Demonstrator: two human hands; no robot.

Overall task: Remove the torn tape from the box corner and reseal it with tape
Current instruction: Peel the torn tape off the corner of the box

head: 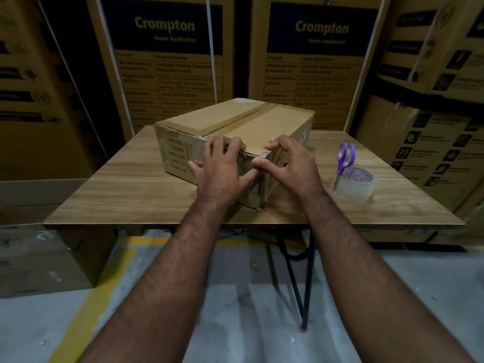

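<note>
A brown cardboard box (235, 119) lies on the wooden table (125, 189), turned with one corner toward me. Brown tape runs along its top seam and over the near corner, where the edge looks torn and frayed. My left hand (222, 166) lies flat against the box's left face at that corner, fingers spread over the top edge. My right hand (290, 163) is on the right side of the corner, thumb and fingertips pressing at the tape edge. Whether either hand pinches the tape I cannot tell. A clear tape roll (356, 183) sits at the right.
Purple-handled scissors (345, 158) stand tucked inside the tape roll. Tall stacked cartons (165, 61) wall in the table at the back and both sides. The table's black hairpin legs (296, 279) stand on a grey floor with a yellow line.
</note>
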